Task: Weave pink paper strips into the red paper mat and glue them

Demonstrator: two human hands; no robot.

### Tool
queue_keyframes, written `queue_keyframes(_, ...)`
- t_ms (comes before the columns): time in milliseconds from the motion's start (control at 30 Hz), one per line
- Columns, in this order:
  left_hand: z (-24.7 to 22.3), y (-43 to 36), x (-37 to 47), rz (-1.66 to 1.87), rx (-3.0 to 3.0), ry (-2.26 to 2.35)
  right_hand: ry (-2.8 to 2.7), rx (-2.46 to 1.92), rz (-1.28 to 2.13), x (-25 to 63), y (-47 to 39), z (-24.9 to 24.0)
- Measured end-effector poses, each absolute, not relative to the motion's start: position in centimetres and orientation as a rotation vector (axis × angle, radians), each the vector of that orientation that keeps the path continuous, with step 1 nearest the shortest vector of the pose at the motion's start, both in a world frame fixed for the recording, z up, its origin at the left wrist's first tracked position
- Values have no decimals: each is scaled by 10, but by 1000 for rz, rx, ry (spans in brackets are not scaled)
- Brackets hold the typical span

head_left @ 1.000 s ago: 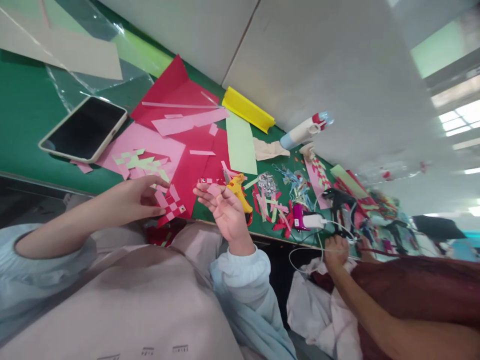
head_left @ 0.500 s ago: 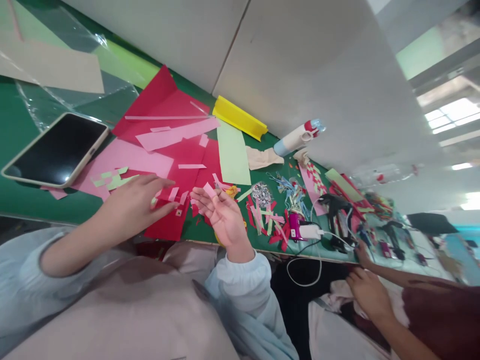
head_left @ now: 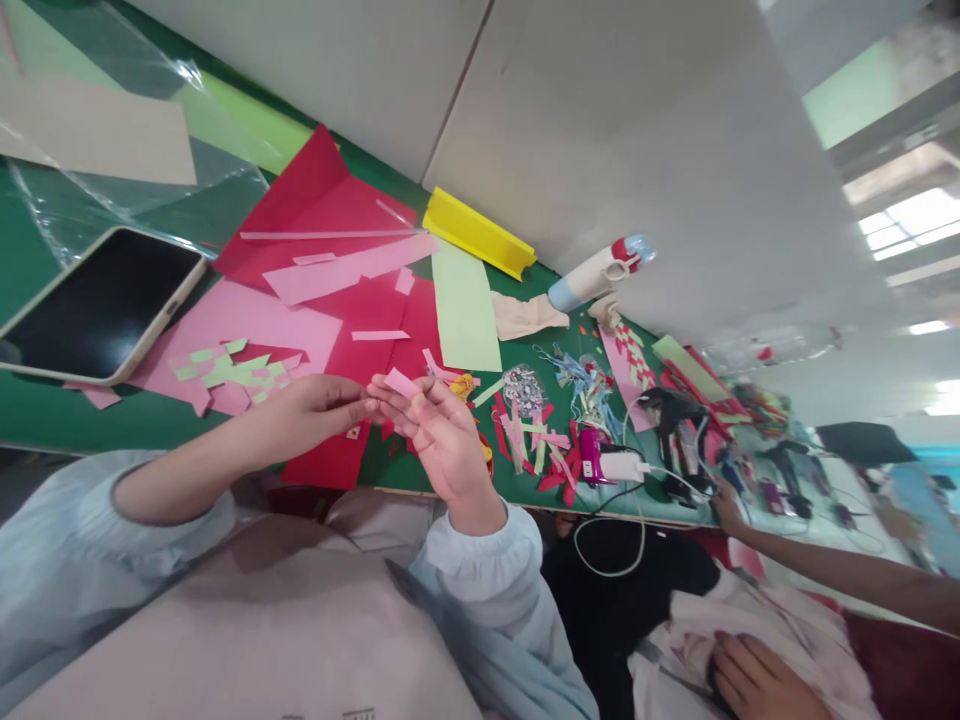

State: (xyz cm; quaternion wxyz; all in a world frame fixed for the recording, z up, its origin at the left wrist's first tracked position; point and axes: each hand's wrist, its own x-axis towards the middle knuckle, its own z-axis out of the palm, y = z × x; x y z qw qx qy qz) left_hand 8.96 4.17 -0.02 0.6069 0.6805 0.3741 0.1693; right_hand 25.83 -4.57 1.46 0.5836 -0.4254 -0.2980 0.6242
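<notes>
Cutting looks well along: pale green snippets (head_left: 238, 372) lie gathered on the pink sheet (head_left: 300, 318), and loose strips lie on the red paper beyond. Placing or fixing seems only partly done, since a small pink paper piece (head_left: 403, 383) is up in the right hand (head_left: 437, 418), over the table's near edge, not laid on any sheet. That hand pinches it between thumb and fingers. The left hand (head_left: 319, 408) is mostly closed, its fingertips meeting the right's; whether they grip anything I cannot tell. The right hand hides most of a yellow tool (head_left: 463, 386), perhaps a glue gun. The smartphone (head_left: 105, 300) is cut off at the left edge.
</notes>
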Motion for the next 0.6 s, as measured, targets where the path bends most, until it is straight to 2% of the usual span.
queue_keyframes(67, -2, 43, 86, 347, 1578, 830, -701, -1028, 1440, 258, -46, 13)
queue_keyframes(233, 0, 42, 80, 536, 1307, 846, -808, -1086, 1355, 258, -48, 12)
queue_keyframes(600, 17, 40, 65, 799, 1102, 967, -1636, -1188, 962, 256, -64, 30)
